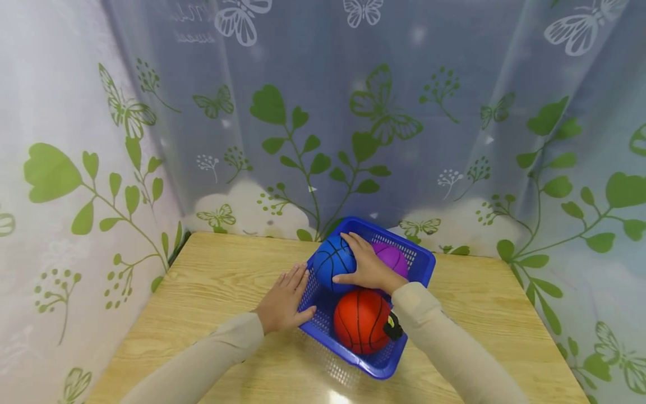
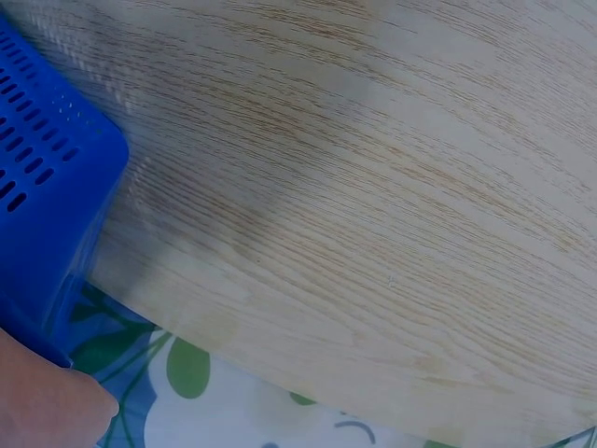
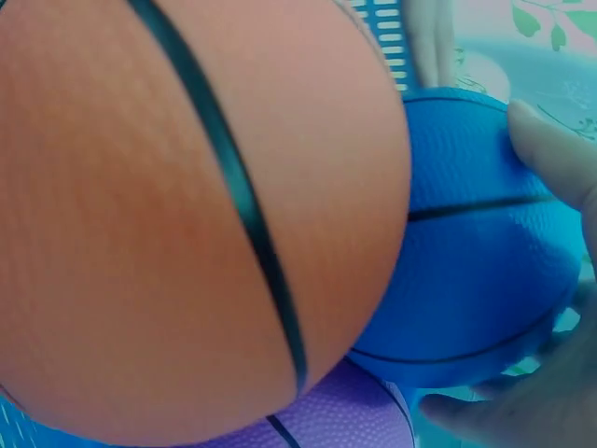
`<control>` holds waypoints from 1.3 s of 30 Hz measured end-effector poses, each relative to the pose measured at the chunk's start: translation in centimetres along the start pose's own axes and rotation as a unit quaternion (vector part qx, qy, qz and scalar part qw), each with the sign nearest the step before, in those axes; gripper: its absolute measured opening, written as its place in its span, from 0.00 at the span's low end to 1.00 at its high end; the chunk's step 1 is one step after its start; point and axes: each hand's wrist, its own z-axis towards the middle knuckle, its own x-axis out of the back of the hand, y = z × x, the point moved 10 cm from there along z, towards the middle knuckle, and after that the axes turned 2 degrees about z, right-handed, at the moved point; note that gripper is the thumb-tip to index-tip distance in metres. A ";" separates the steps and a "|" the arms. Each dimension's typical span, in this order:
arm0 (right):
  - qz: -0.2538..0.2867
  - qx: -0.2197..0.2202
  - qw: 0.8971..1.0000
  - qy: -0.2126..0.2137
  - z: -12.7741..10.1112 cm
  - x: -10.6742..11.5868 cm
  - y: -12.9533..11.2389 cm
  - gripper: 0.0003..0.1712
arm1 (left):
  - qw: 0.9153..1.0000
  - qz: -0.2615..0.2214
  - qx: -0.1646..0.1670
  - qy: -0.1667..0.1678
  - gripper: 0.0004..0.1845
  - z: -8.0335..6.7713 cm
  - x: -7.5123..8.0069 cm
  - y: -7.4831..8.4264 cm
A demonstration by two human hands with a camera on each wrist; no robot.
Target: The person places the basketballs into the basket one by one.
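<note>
While the right hand curls around the blue ball inside the blue basket, a red ball sits beside it. Flat-fingered, the left hand presses the basket's outer wall.

bright even light, tabletop glare, blurred wrist close-ups

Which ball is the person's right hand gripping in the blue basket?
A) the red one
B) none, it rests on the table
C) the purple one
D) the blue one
D: the right hand has its fingers curled round the blue ball, while the red ball and purple ball lie untouched in the basket.
</note>
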 end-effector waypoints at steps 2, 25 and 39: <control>0.024 -0.015 1.000 0.000 -0.1 0.2 0.3 0.57 | 1.000 0.000 0.002 0.001 0.42 0.0 -0.1 0.0; 0.044 -0.108 0.993 0.003 0.7 0.0 1.0 0.49 | 1.000 -0.005 0.007 -0.010 0.42 0.0 0.0 0.1; 0.065 -0.111 0.991 -0.027 0.6 -0.6 0.9 0.52 | 1.000 -0.005 -0.003 0.013 0.42 -0.1 -0.4 -0.2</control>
